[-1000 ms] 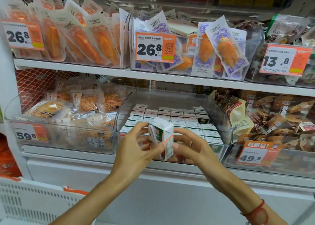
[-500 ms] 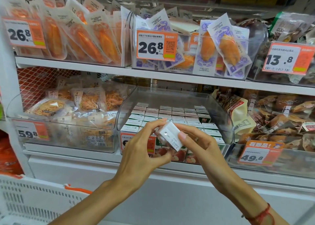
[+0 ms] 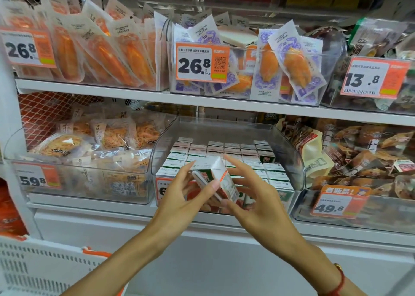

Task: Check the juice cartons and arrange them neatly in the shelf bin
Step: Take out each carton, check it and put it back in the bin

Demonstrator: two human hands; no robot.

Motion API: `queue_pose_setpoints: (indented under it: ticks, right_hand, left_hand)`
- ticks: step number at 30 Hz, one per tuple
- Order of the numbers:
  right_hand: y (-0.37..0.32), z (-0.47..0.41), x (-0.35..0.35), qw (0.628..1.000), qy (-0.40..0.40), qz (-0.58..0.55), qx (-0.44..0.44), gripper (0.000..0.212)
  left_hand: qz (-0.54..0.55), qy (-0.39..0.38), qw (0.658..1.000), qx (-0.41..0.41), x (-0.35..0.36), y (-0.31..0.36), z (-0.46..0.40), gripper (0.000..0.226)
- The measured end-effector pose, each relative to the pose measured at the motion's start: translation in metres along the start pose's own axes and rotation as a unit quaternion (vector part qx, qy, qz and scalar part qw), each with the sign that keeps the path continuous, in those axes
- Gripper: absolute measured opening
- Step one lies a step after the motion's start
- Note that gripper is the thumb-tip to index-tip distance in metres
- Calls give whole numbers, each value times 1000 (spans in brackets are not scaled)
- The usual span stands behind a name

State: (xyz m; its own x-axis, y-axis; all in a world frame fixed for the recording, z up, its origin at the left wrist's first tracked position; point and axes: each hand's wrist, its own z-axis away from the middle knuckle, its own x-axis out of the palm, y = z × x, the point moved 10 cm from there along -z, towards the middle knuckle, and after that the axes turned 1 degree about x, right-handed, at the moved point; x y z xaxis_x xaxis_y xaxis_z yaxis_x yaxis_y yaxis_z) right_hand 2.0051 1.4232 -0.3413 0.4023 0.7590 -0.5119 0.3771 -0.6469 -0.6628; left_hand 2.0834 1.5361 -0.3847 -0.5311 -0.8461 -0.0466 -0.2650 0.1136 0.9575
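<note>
SHELF: white shelf (image 3: 125,208); clear bin (image 3: 224,127) holds carton rows | CARTON: carton (image 3: 221,181) tilted, above bin front | HANDS: left hand (image 3: 179,203) fingers pinch carton; right hand (image 3: 258,206) fingers spread, thumb touching carton

We see white shelving (image 3: 202,103) carrying clear bins of packaged snacks (image 3: 107,55), with orange price tags (image 3: 202,62) clipped on front. Red mesh (image 3: 45,114) backs the lower left bay. A white perforated basket (image 3: 40,268), probably plastic, sits lower left.
</note>
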Motion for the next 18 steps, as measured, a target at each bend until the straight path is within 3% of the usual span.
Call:
queue_pose_setpoints:
  ticks: [2, 5, 12, 15, 18]
  right_hand:
    - [9, 0, -3, 996, 2, -82, 43, 75]
    - [19, 2, 1, 984, -23, -153, 92, 63]
    - [15, 0, 8, 982, -110, -116, 97, 58]
    - [17, -1, 5, 978, -81, -147, 121, 49]
    - [19, -1, -2, 971, -27, -187, 149, 37]
  left_hand:
    - [18, -52, 998, -16, 8, -2, 0, 50]
    - [59, -61, 995, -49, 5, -8, -1, 51]
    - [174, -37, 976, -127, -2, -22, 0, 59]
    - [181, -13, 970, -162, -4, -26, 1, 56]
    - [146, -40, 970, -192, 1, -28, 6, 44]
